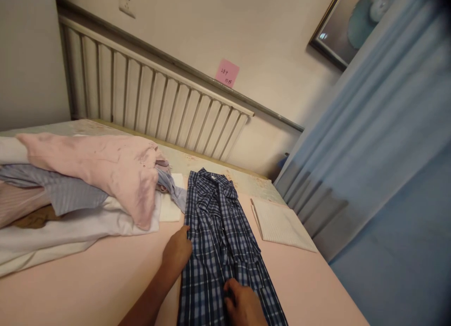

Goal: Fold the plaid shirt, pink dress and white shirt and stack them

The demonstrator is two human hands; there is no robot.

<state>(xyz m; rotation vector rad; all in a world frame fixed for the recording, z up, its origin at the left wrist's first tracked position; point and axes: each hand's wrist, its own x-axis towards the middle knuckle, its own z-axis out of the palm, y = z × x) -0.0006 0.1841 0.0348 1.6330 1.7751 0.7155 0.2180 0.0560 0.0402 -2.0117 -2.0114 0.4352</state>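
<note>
Touching the left edge of a dark blue plaid shirt (206,251) with the left hand (178,251), fingers bent; cannot tell whether pinching cloth in that grip or only pressing on it. Reaching onto the front of the same shirt with the right hand (244,305), nearer the bottom of the view, thumb and forefinger curved toward each other around a small dark gap; cannot tell from here whether gripping any fabric.

Laid lengthwise on the pink-topped bench (310,288), collar toward the far edge, running toward the near edge and out of view. Heaped toward the bench's left edge: a pink garment (95,157) on top, with blue-grey striped clothing (73,192), white clothing (102,220) and a bit of brown cloth (37,217) beneath. Placed near the right edge, apart from the shirt: a folded pale striped cloth (283,225). Set beyond the far edge: a radiator (151,96), with a pink note (227,73) just above. Hung past the right edge: a blue curtain (352,143), partly covering a framed picture (334,30)
</note>
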